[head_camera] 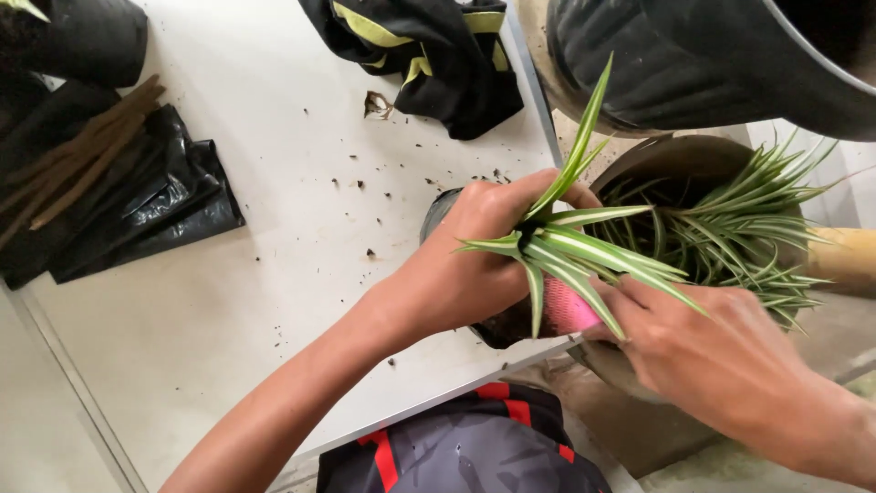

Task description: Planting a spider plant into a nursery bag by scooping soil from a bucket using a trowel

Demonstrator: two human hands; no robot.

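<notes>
1. Nearest to the camera, below both hands, lies a dark garment with red stripes (456, 452), partly under the table edge.
2. Left hand (470, 256) is closed around the base of a small striped plant (566, 246), just where the leaves come together; the fingers wrap it from the far side.
3. This plant has long green leaves with white bands, and they spread upward and to the right over both hands.
4. Under the left hand sits a small black pot (497, 330) at the near edge of the white table (274, 228); the hand covers most of it, and I cannot tell if the roots are already inside.
5. Right hand (721, 351) is partly closed, its fingertips pressing a pink tool (568, 310) against the base of the plant; how the hand holds it is hidden by the leaves.
6. Beyond the right hand stands a large brown pot (680, 160) full of the same striped plants.
7. Farther from the right hand, a big dark bucket (712, 55) shows only in part.
8. Beyond the left hand, a black and yellow cloth (429, 55) lies on the table.
9. Well apart on the left hand's side are folded black plastic bags (146, 210) with brown sticks (82, 155) on them.
10. Small crumbs of soil are scattered over the table near the left hand.
</notes>
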